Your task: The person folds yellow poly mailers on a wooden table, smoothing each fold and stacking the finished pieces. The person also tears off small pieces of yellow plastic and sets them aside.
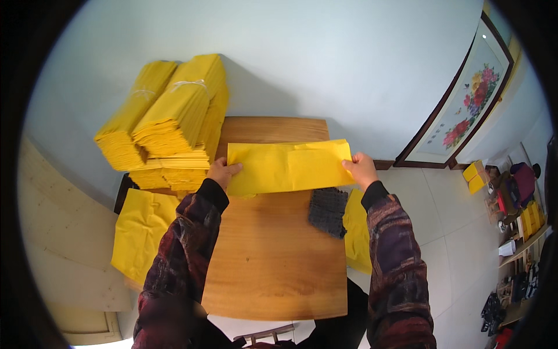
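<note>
The left sleeve (189,241), toward eight o'clock, and the right sleeve (400,262), toward four, are long and loose, mottled with streaks of maroon, dark purple and brown. A plain black left cuff (213,195) and a matching right cuff (375,194) fit closely. The left hand (222,173) and right hand (362,170) are bare. Black legwear (351,317) shows toward five and seven o'clock.

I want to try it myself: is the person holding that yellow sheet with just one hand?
No, the left hand holds the yellow sheet at its left end, the right hand at its right end.
</note>
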Tool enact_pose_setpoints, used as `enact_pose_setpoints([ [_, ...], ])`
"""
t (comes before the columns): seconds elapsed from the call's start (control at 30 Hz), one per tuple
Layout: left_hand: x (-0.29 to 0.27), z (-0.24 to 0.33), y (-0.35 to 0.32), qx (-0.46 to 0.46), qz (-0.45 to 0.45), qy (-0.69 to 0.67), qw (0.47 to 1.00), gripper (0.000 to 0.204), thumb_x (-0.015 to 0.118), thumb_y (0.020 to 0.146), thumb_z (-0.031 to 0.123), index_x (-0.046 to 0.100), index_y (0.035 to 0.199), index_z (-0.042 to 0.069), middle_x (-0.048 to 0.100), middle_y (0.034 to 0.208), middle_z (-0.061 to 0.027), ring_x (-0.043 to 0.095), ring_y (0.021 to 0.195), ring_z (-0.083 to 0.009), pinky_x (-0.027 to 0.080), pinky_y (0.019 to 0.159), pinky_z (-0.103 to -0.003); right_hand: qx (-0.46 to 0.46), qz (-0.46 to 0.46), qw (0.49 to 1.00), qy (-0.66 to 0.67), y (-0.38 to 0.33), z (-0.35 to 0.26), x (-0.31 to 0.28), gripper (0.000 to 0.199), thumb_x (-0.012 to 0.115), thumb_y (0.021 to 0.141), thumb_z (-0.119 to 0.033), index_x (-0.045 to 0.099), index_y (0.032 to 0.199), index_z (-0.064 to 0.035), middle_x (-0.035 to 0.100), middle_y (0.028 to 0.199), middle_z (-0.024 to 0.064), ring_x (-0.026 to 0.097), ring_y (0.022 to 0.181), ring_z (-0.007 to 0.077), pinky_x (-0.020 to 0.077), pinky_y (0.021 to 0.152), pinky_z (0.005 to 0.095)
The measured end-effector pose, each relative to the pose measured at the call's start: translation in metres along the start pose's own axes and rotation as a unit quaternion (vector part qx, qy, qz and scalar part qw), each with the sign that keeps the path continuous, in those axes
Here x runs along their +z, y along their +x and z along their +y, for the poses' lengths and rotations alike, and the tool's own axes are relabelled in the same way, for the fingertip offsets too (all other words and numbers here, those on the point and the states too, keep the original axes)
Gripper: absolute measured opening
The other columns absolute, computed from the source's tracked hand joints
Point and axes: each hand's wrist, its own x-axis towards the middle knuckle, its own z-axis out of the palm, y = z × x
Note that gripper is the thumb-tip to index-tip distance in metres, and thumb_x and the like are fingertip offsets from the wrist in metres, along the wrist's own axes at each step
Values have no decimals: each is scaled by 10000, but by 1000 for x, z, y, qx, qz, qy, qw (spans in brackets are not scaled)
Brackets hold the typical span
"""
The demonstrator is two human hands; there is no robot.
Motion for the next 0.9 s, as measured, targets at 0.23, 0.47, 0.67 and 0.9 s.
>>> enact_pose_setpoints([
  [0.23,5,-20,63,21,80,-26,996,286,674,843,42,518,1073,-22,607,1000,-90,600,865,-184,498,804,-292,41,-23,998,39,63,21,39,245,713,788,-181,617,815,43,619,715,93,567,655,159,461,611,329],
  [0.47,5,-22,70,26,81,4,996,338,648,851,11,479,1142,-11,599,1092,-113,596,957,-194,480,869,-286,75,-37,996,18,63,20,41,240,703,794,-187,634,791,43,624,694,91,570,638,160,461,600,328],
  [0.67,0,-28,76,63,97,39,993,407,644,828,17,458,1188,-17,597,1115,-124,593,995,-200,478,892,-299,53,-37,998,-12,57,16,39,260,703,790,-210,642,768,41,642,687,118,596,632,185,471,593,336],
  [0.9,-1,-39,77,89,117,152,977,427,621,848,15,438,1233,-3,603,1044,-110,588,930,-181,480,832,-284,20,-19,994,-107,54,32,52,280,709,759,-262,653,768,12,657,725,192,645,696,320,497,643,399],
])
